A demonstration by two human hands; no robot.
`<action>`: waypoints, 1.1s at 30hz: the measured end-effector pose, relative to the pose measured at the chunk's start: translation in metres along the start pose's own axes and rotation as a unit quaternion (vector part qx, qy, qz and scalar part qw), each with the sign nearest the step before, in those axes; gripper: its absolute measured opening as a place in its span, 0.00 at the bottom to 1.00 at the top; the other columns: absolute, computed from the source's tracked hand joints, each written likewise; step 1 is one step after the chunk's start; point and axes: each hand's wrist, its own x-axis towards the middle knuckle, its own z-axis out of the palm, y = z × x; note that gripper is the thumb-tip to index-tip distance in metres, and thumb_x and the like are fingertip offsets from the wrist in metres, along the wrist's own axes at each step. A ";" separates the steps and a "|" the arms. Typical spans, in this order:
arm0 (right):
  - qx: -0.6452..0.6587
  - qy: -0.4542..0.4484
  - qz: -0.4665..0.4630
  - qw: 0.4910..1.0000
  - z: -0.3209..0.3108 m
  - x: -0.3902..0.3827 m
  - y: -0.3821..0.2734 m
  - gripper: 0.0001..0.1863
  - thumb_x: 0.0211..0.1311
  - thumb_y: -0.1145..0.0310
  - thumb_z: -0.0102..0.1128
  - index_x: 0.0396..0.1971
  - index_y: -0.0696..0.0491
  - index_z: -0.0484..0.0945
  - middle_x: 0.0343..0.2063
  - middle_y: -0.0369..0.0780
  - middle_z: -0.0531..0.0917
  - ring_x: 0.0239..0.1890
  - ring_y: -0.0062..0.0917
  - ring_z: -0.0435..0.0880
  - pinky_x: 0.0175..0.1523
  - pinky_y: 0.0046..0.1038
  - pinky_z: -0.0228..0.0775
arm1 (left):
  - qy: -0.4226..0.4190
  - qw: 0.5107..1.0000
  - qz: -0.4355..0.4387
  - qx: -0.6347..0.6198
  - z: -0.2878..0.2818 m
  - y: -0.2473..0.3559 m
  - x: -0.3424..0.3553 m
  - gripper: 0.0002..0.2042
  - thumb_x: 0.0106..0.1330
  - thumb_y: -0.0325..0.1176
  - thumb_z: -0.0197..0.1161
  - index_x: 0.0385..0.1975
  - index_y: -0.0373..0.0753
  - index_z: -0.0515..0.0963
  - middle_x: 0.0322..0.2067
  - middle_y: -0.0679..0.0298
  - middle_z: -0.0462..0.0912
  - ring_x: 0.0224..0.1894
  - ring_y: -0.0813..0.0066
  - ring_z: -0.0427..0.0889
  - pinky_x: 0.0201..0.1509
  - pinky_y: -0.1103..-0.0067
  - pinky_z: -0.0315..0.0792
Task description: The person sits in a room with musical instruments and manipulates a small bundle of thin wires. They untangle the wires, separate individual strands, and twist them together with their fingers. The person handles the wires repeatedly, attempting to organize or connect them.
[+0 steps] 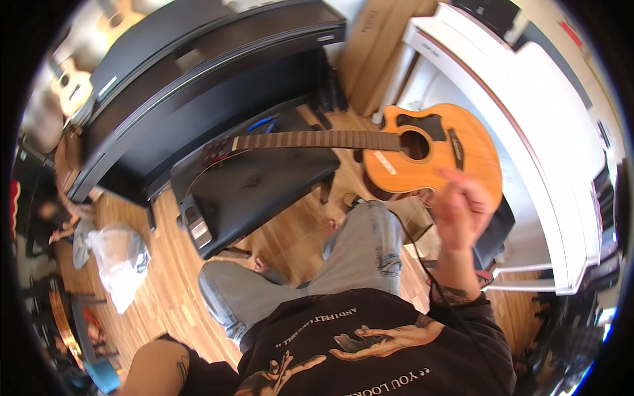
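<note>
An acoustic guitar (pixel 479 150) with an orange-brown top and dark pickguard lies face up in front of me. Its neck (pixel 317 139) reaches left, and the headstock (pixel 216 151) is over a black padded bench (pixel 264 191). I make out no strings over the soundhole. My right hand (pixel 459 208) is above the lower edge of the guitar body, near the bridge (pixel 457 149). Its fingers are curled in and slightly blurred; whatever they hold, if anything, cannot be made out. My left hand is out of view; only the upper arm (pixel 158 369) shows at lower left.
A small packet (pixel 198 224) sits on the bench's near left corner, and a blue tool (pixel 263 123) near its far edge. Beyond stands a black piano (pixel 218 72); a white piano (pixel 522 99) is at right. A plastic bag (pixel 119 257) lies on the wooden floor.
</note>
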 end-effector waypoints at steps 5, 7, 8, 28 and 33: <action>0.004 -0.016 0.168 0.986 -0.005 -0.029 0.024 0.13 0.60 0.83 0.58 0.46 0.63 0.82 0.20 0.25 0.69 0.21 0.06 0.60 0.25 0.13 0.46 | -0.014 0.915 -0.319 -0.248 0.110 -0.001 -0.044 0.15 0.63 0.33 0.61 0.46 0.32 0.77 0.39 0.49 0.81 0.42 0.57 0.80 0.47 0.66 0.73; -0.058 -0.006 0.186 0.981 -0.014 -0.037 0.029 0.13 0.61 0.82 0.59 0.45 0.63 0.82 0.19 0.24 0.69 0.20 0.05 0.60 0.25 0.13 0.46 | -0.235 0.914 -0.307 -0.123 0.136 0.002 -0.062 0.16 0.62 0.34 0.62 0.47 0.33 0.76 0.39 0.51 0.81 0.42 0.58 0.80 0.47 0.70 0.73; -0.081 -0.009 0.195 0.977 -0.016 -0.043 0.031 0.13 0.61 0.81 0.59 0.45 0.62 0.82 0.18 0.24 0.69 0.20 0.05 0.59 0.25 0.13 0.46 | -0.282 0.884 -0.357 -0.105 0.147 0.004 -0.081 0.18 0.62 0.36 0.63 0.49 0.34 0.76 0.40 0.51 0.81 0.44 0.57 0.80 0.48 0.69 0.73; -0.006 -0.021 0.311 0.950 -0.039 -0.087 0.046 0.15 0.64 0.78 0.57 0.50 0.63 0.79 0.22 0.28 0.74 0.21 0.07 0.66 0.26 0.14 0.51 | -0.300 0.394 -0.839 -0.226 0.165 0.060 -0.291 0.37 0.54 0.40 0.75 0.57 0.29 0.61 0.49 0.53 0.75 0.42 0.70 0.82 0.32 0.75 0.80; -0.051 -0.053 0.337 0.939 -0.034 -0.080 0.046 0.16 0.64 0.76 0.59 0.51 0.63 0.79 0.29 0.36 0.83 0.30 0.15 0.81 0.33 0.15 0.68 | -0.209 0.341 -0.799 -0.448 0.194 0.121 -0.216 0.29 0.62 0.35 0.70 0.57 0.36 0.61 0.49 0.60 0.72 0.47 0.73 0.78 0.38 0.75 0.81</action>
